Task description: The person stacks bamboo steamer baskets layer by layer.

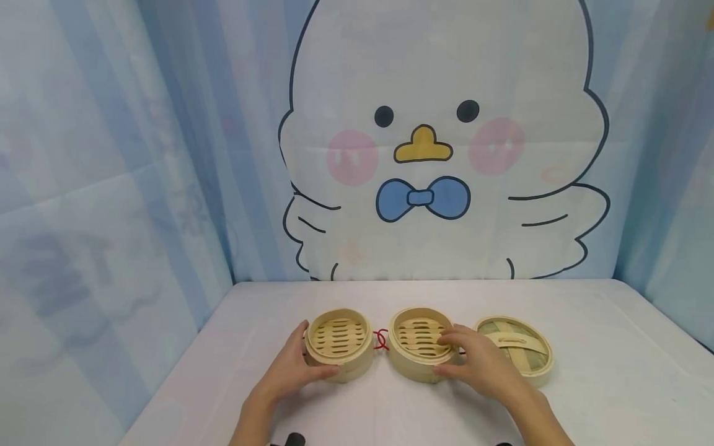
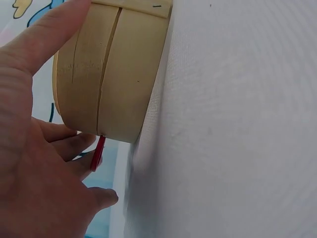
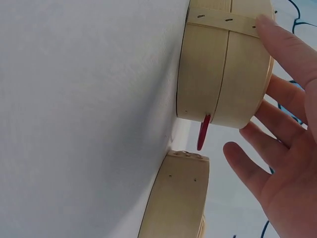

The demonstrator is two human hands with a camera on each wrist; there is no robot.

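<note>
Two small round bamboo steamer baskets with slatted bottoms stand side by side on the table. My left hand (image 1: 290, 367) holds the left basket (image 1: 352, 367), thumb along its near side and fingers round its left side. The right basket (image 1: 411, 365) is held by my right hand (image 1: 484, 364), whose thumb presses the near wall while the fingers reach over the right rim. A red cord loop (image 2: 98, 153) sticks out of the left basket's wall beside my left fingers. Another red loop (image 3: 203, 133) hangs from the right basket in the right wrist view.
A bamboo steamer lid (image 1: 515, 341) with a strap handle lies right of the baskets, partly behind my right hand. Red cord (image 1: 381, 339) shows between the two baskets. The white-covered table (image 1: 613, 384) meets a cartoon-printed curtain (image 1: 424, 248) at the back.
</note>
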